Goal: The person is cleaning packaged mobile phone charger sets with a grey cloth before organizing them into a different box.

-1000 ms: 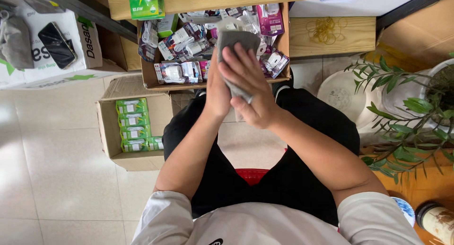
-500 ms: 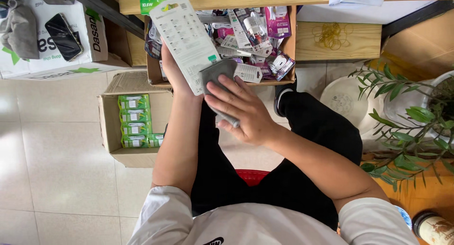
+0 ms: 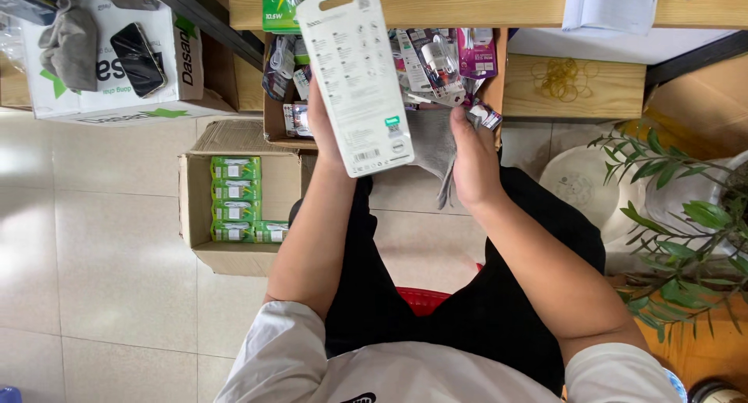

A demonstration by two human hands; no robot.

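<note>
Setting: pale tiled floor [image 3: 109, 294], seen from above past the person's lap; a wooden shelf edge [image 3: 483, 2] runs along 12 o'clock.
Left grip: left hand [image 3: 327, 126] clasps the white packaged card [image 3: 354, 76] from behind, fingers mostly hidden by it.
Card: tall, flat, white, with a hang-hole at the top, rows of small grey print and a green patch low down; held upright, at 12 o'clock from the lap.
Right grip: right hand [image 3: 471, 158] closes on a grey cloth [image 3: 436, 142], just at 3 o'clock of the card.
Beyond: an open box of mixed packets [image 3: 448, 56] lies behind both hands.
At 9 o'clock: a carton of green boxes [image 3: 234, 200].
At 3 o'clock: a leafy plant [image 3: 686, 224].
Hard to tell: the card's front face is turned away; the cloth's far end is tucked behind the card.
</note>
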